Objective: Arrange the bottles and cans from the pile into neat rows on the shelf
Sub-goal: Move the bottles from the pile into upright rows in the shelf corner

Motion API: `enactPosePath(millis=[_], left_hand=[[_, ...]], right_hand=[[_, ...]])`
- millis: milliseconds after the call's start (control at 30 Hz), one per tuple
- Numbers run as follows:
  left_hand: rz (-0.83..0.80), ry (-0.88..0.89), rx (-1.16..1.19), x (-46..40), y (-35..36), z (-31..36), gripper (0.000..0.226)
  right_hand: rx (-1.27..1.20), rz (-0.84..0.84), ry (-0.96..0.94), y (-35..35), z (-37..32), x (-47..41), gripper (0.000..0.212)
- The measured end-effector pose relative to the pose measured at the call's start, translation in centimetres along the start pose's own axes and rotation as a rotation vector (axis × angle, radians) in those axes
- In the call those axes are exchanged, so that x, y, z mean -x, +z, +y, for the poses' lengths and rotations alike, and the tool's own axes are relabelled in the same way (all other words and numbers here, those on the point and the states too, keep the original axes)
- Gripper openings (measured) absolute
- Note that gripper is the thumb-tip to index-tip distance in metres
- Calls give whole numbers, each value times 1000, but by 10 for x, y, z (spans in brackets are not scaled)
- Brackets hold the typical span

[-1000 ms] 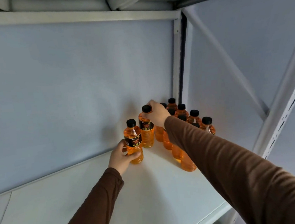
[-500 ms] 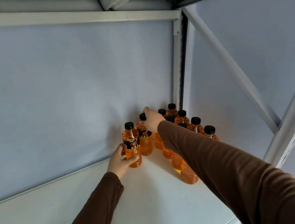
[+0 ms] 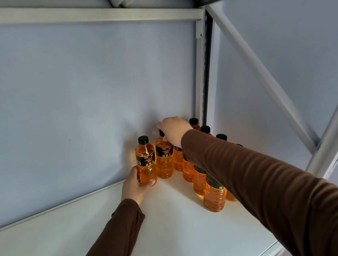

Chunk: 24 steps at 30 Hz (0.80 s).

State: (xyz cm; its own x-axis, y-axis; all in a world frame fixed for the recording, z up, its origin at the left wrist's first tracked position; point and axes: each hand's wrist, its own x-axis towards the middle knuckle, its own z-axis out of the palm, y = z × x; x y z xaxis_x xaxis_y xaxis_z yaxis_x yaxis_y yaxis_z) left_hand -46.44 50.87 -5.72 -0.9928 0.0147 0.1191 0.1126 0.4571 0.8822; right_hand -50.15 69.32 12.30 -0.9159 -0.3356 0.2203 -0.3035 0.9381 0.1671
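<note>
Left hand [image 3: 134, 185] fingers wrap the leftmost orange bottle [image 3: 145, 162] on the shelf [image 3: 91, 236]; right hand [image 3: 174, 130] fingers pinch the neighbouring bottle's cap [image 3: 161, 133].

A white shelf board [image 3: 92, 242] carries a cluster of upright orange bottles [image 3: 213, 195] with black caps at about one o'clock, packed into its far corner against the wall.

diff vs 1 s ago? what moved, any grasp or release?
Little changed. The left hand grips the leftmost bottle low on its body, as before; that bottle now stands closer to the second bottle. The right hand holds the second bottle by its cap throughout. No release. The rows behind on the shelf stayed put.
</note>
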Motion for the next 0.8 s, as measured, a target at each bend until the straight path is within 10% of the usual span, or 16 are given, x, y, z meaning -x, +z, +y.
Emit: enactPosePath(millis=[800], left_hand=[[-21,-17,-4,-7,1,5,62]], right_hand=[[-63,144,-85,16,2,3,25]])
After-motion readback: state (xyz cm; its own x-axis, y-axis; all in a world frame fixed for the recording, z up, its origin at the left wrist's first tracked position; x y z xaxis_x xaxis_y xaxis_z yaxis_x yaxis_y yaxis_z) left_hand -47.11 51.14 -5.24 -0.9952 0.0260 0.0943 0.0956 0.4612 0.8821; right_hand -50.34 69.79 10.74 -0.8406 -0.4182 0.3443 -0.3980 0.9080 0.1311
